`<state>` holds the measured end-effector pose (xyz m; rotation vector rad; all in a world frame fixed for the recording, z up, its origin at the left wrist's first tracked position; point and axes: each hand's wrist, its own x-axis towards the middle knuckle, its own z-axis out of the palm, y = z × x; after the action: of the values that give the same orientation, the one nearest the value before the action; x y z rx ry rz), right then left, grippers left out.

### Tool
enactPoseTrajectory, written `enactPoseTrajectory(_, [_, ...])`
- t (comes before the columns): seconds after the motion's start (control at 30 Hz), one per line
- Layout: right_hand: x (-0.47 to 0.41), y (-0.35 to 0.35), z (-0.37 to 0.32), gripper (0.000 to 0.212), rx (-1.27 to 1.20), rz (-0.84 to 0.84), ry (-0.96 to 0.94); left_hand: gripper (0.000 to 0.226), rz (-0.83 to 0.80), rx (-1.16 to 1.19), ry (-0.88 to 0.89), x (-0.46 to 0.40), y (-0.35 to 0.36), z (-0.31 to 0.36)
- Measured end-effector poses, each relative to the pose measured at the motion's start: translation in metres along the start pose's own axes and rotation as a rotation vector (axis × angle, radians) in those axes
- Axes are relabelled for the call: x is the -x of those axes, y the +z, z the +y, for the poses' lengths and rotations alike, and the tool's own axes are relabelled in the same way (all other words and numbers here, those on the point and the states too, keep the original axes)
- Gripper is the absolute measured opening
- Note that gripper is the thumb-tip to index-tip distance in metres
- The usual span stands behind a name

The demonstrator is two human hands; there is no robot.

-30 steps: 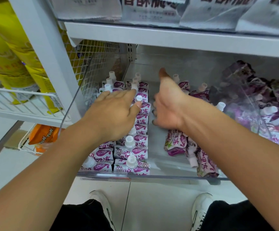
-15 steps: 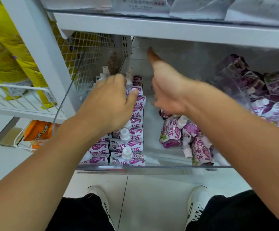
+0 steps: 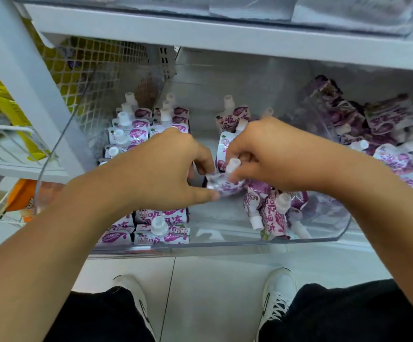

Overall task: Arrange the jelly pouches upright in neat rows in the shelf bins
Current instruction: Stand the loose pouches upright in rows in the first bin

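Both my left hand (image 3: 161,169) and right hand (image 3: 272,154) have a grip pinched on one jelly pouch (image 3: 221,186), white with purple print and a white screw cap, held over the middle of the clear shelf bin (image 3: 225,244) between the upright rows (image 3: 148,129) and a loose heap (image 3: 272,213).

White shelf (image 3: 225,38), clear bin (image 3: 225,244) on it — jelly pouches (image 3: 136,130) inside

Free room in the bin (image 3: 225,245)
A bare strip of bin floor runs between the upright rows (image 3: 136,134) on the left and the loose heap (image 3: 272,211) on the right; both hands (image 3: 166,169) (image 3: 269,154) fill its middle, and the upper shelf (image 3: 225,38) closes overhead.
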<state>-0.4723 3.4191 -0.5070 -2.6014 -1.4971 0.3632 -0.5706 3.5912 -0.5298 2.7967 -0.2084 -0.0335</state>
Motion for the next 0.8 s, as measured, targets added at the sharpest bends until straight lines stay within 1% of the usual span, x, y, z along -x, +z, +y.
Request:
enactPoseTrajectory(0.03, [0.0,-0.001,0.001,0.025,-0.097,0.001,-0.006,0.051,0.005,-0.015,-0.016,-0.001,0.0,0.002])
enactPoseTrajectory(0.07, [-0.001,-0.001,0.002,0.029,-0.177,-0.006,-0.018,0.054,0.01,-0.018,-0.029,-0.001,0.001,0.003])
enactPoseTrajectory(0.1, [-0.001,0.0,0.0,0.03,-0.224,-0.039,-0.029,0.052,0.003,-0.006,-0.038,-0.002,0.002,0.005])
enactPoseTrajectory(0.17, [-0.002,0.007,-0.001,0.029,-0.243,-0.116,-0.034,0.039,-0.052,-0.013,-0.025,-0.004,0.005,0.008])
enactPoseTrajectory(0.2, [-0.001,0.008,-0.001,0.028,-0.221,-0.139,-0.026,0.035,-0.089,-0.052,-0.009,-0.005,0.007,0.01])
enactPoseTrajectory(0.27, [0.003,0.007,0.003,0.027,-0.134,-0.162,0.001,0.037,-0.15,-0.143,0.014,-0.007,0.012,0.014])
enactPoseTrajectory(0.3, [0.007,0.005,0.005,0.034,-0.072,-0.183,0.021,0.04,-0.17,-0.17,0.02,-0.007,0.014,0.015])
enactPoseTrajectory(0.37, [0.012,0.003,0.009,0.056,0.051,-0.229,0.06,0.044,-0.228,-0.152,0.022,-0.006,0.014,0.013])
enactPoseTrajectory(0.43, [0.011,0.008,0.006,0.069,0.134,-0.25,0.053,0.042,-0.285,-0.116,0.047,-0.003,0.012,0.008])
enactPoseTrajectory(0.47, [0.009,0.013,0.003,0.069,0.175,-0.249,0.029,0.039,-0.304,-0.099,0.058,-0.001,0.011,0.007])
enactPoseTrajectory(0.57, [-0.001,0.019,-0.004,0.06,0.275,-0.233,0.011,0.025,-0.323,0.006,0.072,0.004,0.008,0.009])
enactPoseTrajectory(0.63, [-0.006,0.017,-0.009,0.058,0.348,-0.273,0.043,0.02,-0.337,0.097,0.072,0.006,0.007,0.011])
enactPoseTrajectory(0.7, [-0.007,0.014,-0.007,0.049,0.388,-0.311,0.065,0.018,-0.354,0.151,0.068,0.007,0.008,0.012])
enactPoseTrajectory(0.73, [-0.006,0.013,-0.006,0.043,0.399,-0.3,0.071,0.017,-0.366,0.155,0.069,0.007,0.008,0.013])
enactPoseTrajectory(0.8, [-0.004,0.012,-0.003,0.04,0.425,-0.249,0.091,0.016,-0.399,0.148,0.079,0.008,0.008,0.013])
